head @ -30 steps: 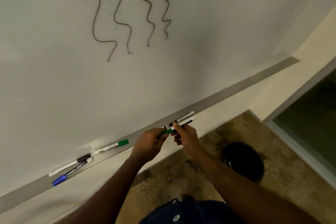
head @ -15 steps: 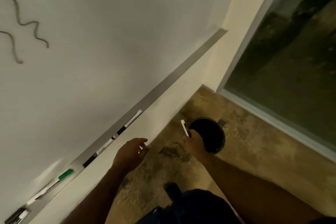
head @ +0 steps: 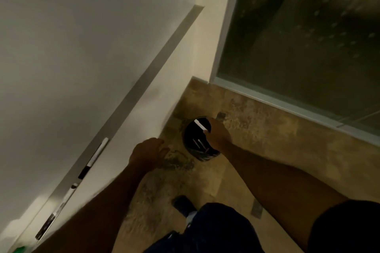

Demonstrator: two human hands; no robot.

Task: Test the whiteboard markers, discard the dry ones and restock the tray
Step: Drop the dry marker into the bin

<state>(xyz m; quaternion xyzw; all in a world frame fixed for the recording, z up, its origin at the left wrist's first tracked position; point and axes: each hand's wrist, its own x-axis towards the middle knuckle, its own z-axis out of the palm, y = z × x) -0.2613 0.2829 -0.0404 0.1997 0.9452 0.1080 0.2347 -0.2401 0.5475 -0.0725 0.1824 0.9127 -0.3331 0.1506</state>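
"Now, entry one: the marker (head: 199, 126). Location?"
"Centre of the frame. White barrel, one end pinched in the right hand (head: 218, 136), the free end slanting up-left over the mouth of the bin (head: 202, 156)."
"Right hand, pose?"
"Arm stretched in from the lower right, knuckles up, fingers curled about the marker, above the bin's right rim."
"Bin, contents?"
"Black, round, standing on the floor (head: 277, 150) close to the wall. Two or three pale markers (head: 197, 142) lie inside."
"And the left hand (head: 148, 153)?"
"Just left of the bin, back toward the camera, fingers bent loosely downward. Blurred; whether it holds anything cannot be told."
"And the tray (head: 144, 77)?"
"Grey ledge running diagonally from lower left to upper centre, under the whiteboard (head: 82, 37). On it: a white marker with a dark end (head: 95, 157), mid left; a second marker (head: 61, 208), blurred, lower down; a green cap (head: 20, 249) at the bottom-left corner."
"Remainder?"
"One glass panel (head: 308, 37), dark, upper right; one dark shoe (head: 182, 204), bottom centre."
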